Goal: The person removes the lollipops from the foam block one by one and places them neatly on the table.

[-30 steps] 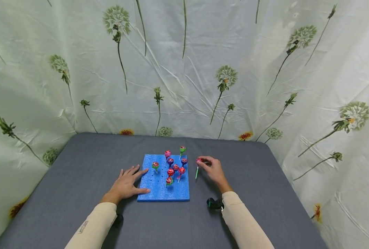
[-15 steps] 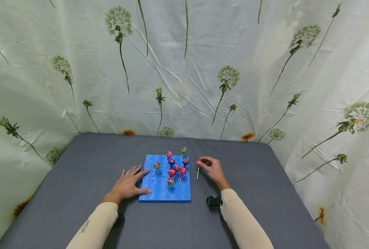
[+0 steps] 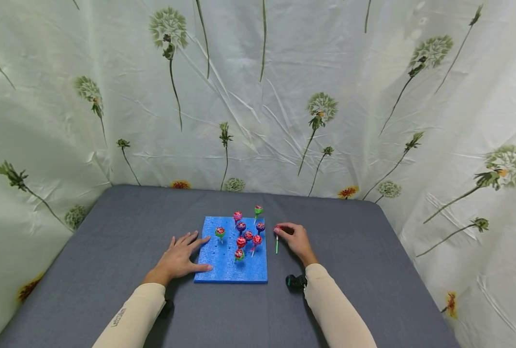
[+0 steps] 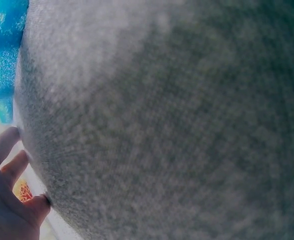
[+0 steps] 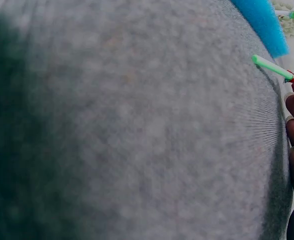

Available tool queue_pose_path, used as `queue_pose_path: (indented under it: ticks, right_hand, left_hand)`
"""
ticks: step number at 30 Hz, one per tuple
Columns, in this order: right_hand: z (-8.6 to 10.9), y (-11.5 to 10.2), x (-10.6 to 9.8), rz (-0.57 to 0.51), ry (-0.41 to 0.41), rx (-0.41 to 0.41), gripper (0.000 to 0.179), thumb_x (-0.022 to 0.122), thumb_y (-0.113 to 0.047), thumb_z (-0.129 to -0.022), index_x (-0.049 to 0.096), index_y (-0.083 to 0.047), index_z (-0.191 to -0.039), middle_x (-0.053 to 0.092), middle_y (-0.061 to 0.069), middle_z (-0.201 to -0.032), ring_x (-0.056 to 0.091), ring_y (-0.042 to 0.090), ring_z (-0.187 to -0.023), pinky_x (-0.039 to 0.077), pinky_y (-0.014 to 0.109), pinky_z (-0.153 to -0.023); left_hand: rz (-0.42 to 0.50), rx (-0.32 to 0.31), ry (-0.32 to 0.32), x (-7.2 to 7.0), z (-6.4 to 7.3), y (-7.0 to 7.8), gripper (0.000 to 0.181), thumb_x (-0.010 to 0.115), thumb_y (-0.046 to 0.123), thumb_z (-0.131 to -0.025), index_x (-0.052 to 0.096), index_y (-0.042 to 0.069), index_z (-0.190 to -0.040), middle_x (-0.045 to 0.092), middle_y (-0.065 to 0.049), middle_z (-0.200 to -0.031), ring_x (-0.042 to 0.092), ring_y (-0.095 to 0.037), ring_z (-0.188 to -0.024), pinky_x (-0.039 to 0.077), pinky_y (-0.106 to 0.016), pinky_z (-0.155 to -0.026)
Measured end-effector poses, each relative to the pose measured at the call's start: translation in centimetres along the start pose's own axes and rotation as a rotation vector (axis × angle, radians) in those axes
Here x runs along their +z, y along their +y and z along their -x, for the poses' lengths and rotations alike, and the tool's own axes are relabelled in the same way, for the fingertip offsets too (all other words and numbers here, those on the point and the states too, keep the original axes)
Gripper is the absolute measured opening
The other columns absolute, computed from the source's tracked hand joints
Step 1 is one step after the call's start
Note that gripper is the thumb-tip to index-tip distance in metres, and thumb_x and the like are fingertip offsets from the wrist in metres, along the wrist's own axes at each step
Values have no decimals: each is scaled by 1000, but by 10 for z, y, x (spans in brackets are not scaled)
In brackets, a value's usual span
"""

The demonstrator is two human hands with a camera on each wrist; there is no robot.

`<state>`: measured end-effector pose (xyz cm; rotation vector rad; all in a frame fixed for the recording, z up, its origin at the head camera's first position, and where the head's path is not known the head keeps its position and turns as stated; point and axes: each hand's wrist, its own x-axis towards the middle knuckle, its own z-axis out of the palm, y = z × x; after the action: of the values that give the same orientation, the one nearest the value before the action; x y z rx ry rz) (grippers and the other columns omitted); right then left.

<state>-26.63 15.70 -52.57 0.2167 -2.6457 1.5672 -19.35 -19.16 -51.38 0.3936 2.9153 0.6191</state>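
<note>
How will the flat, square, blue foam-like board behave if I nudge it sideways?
Probably slides as one stiff slab: the blue board lies flat with straight edges. Its grainy, foam-like face suggests it is light for its size. The round-headed red, green and purple wrapped lollipops standing in it may wobble, since their heads sit on thin sticks.

Now the right hand [image 3: 296, 240] is being drawn leftward, a touch closer to the right edge of the blue board [image 3: 223, 273], the black wrist device [image 3: 295, 282] carried along; the pinched lollipop [image 3: 277, 239], small as it shows, seems lowered slightly, its stick swung nearly parallel to that edge.
</note>
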Motion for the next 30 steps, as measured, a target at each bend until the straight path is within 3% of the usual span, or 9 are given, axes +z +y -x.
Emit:
queue_pose_path:
  ticks: [16, 24, 30]
  right_hand:
    - [-2, 7, 3, 58, 20, -35, 19, 74, -15, -85, 74, -3, -100, 72, 10, -97, 64, 26, -96, 49, 46, -90]
    - [1, 6, 2, -38, 31, 27, 22, 77, -17, -82, 73, -2, -99, 71, 8, -95, 63, 18, -86, 51, 33, -78]
    - [3, 2, 1, -31, 42, 23, 26, 77, -19, -83, 72, -2, -102, 71, 10, -97, 64, 21, -88, 52, 35, -80]
  left_hand:
    - [3, 9, 19, 1, 1, 0, 93, 69, 69, -71, 46, 17, -145, 33, -25, -151, 26, -49, -138, 10, -69, -109]
    - [15, 0, 15, 4, 2, 0, 93, 69, 69, -71, 45, 18, -145, 32, -24, -151, 25, -49, -138, 9, -68, -110]
    - [9, -8, 21, 4, 1, -1, 93, 70, 69, -71, 45, 18, -145, 32, -25, -151, 26, -50, -137, 9, -69, -109]
